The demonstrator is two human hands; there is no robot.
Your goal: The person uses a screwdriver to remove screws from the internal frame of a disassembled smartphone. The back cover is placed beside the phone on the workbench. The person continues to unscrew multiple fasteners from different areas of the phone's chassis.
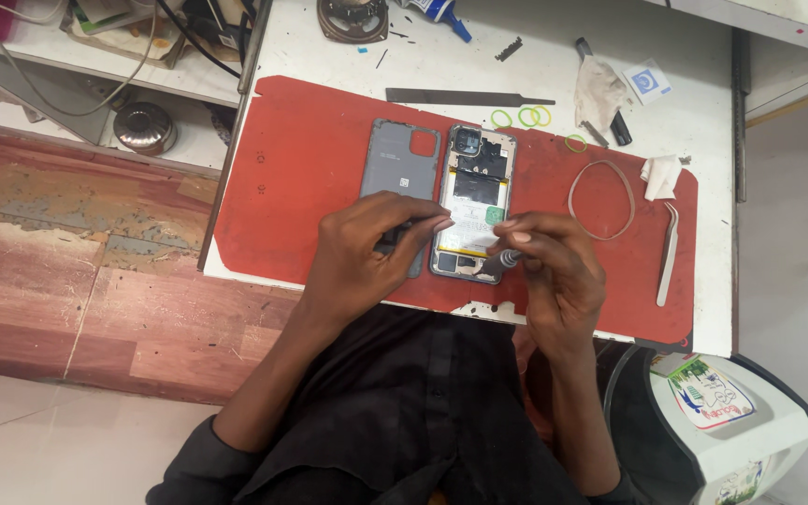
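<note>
The single head-worn camera is looking almost straight down from just above the seated person, close over the bench (pixel 610 56) edge, taking in the red mat (pixel 310 178), both hands at mid-frame, the person's dark lap below and the floor at left.

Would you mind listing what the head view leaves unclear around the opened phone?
- Tool tip: hidden under the right hand at the opened phone.
- Lower end of the grey back cover: covered by the left hand.
- Phone's screws and connectors: too small.
- Bin: cut off by the edge.
</note>
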